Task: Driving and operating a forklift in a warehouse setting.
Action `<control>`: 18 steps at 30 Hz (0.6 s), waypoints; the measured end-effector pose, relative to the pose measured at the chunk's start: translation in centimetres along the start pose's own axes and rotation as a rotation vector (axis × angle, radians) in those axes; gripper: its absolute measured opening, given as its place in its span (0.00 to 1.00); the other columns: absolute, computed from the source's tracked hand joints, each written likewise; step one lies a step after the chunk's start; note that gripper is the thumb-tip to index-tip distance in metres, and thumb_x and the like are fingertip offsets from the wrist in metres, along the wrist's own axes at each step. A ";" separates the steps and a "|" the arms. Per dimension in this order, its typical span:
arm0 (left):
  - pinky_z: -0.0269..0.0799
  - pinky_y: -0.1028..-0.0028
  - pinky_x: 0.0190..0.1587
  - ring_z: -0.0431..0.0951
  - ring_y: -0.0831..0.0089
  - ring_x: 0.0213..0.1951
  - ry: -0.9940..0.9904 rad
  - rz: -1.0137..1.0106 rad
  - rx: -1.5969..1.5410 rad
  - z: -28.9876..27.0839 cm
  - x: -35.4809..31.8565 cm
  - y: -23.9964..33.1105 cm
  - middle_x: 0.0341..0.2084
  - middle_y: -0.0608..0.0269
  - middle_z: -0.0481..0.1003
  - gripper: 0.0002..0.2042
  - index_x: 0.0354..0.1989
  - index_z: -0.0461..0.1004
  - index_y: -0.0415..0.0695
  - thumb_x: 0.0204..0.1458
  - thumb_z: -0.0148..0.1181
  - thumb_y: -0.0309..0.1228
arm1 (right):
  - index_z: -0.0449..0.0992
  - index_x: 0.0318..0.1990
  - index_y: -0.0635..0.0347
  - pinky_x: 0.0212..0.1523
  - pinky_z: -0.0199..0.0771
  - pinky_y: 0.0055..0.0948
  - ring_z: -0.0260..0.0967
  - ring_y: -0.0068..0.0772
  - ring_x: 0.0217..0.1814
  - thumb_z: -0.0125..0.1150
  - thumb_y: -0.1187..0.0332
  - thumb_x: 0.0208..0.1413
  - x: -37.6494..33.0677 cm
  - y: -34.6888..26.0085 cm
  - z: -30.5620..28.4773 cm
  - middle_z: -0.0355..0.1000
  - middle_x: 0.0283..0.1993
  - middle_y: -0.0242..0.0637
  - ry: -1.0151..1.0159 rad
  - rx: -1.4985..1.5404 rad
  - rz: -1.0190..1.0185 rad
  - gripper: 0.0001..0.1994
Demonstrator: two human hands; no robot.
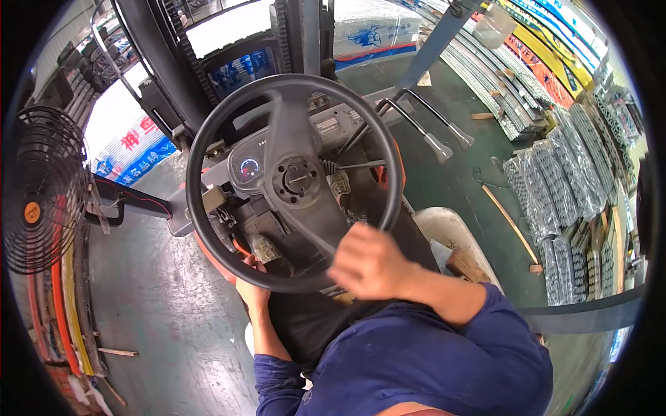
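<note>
A large black steering wheel (300, 78) of a forklift fills the middle of the view. My left hand (254, 286) is at its lower left rim, with fingertips showing inside the rim and the palm outside it. At the lower right rim, my right hand (368, 263) looks curled over the wheel. It is smeared by motion, and its fingers' undersides are hidden. Behind the wheel sits a round gauge (249, 168) on a grey dashboard. Two control levers (420, 128) with grey knobs rise to the right.
A black-caged fan (43, 191) stands at the left. The dark mast (163, 66) rises ahead, near wrapped stacks (374, 41). Plastic-wrapped metal bundles (562, 180) and long profiles lie at the right. A wooden-handled tool (510, 220) rests on the floor. Beside my seat is a white bin (451, 225).
</note>
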State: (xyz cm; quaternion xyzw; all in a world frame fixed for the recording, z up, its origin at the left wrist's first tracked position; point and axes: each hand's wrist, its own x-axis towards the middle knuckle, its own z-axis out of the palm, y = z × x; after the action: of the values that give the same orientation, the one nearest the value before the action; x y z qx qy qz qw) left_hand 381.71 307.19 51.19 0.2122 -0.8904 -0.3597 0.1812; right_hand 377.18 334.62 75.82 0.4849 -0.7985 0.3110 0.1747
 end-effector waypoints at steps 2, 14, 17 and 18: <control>0.79 0.59 0.41 0.83 0.55 0.36 -0.004 -0.064 0.016 0.7 0.2 -1.6 0.35 0.52 0.81 0.13 0.49 0.79 0.42 0.56 0.61 0.30 | 0.71 0.24 0.55 0.34 0.70 0.39 0.66 0.40 0.33 0.71 0.67 0.49 2.4 -1.3 3.2 0.66 0.27 0.34 -0.102 0.159 -0.083 0.12; 0.78 0.59 0.35 0.85 0.55 0.31 0.122 0.103 -0.001 3.0 4.7 -1.3 0.29 0.45 0.81 0.11 0.46 0.79 0.35 0.58 0.59 0.26 | 0.79 0.25 0.57 0.36 0.79 0.52 0.78 0.56 0.32 0.63 0.62 0.49 29.3 8.0 9.4 0.79 0.28 0.47 0.128 -0.107 -0.131 0.09; 0.77 0.57 0.36 0.82 0.53 0.31 0.083 -0.044 -0.043 3.1 5.3 -3.3 0.31 0.47 0.80 0.10 0.44 0.78 0.40 0.55 0.62 0.29 | 0.76 0.28 0.58 0.35 0.74 0.52 0.76 0.57 0.34 0.65 0.57 0.55 28.5 14.4 3.7 0.75 0.28 0.48 0.259 -0.123 0.127 0.14; 0.77 0.56 0.37 0.82 0.51 0.31 0.121 0.022 -0.028 3.7 5.6 -4.7 0.32 0.47 0.81 0.12 0.45 0.78 0.41 0.54 0.62 0.32 | 0.74 0.28 0.59 0.34 0.72 0.52 0.75 0.57 0.34 0.64 0.57 0.57 27.1 16.3 2.2 0.73 0.28 0.49 0.327 -0.186 0.091 0.15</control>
State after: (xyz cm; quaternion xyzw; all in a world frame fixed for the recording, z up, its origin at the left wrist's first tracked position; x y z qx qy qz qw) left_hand 376.42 303.34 46.24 0.2212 -0.8748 -0.3567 0.2418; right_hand 350.16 320.59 84.53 0.3733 -0.8058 0.3181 0.3318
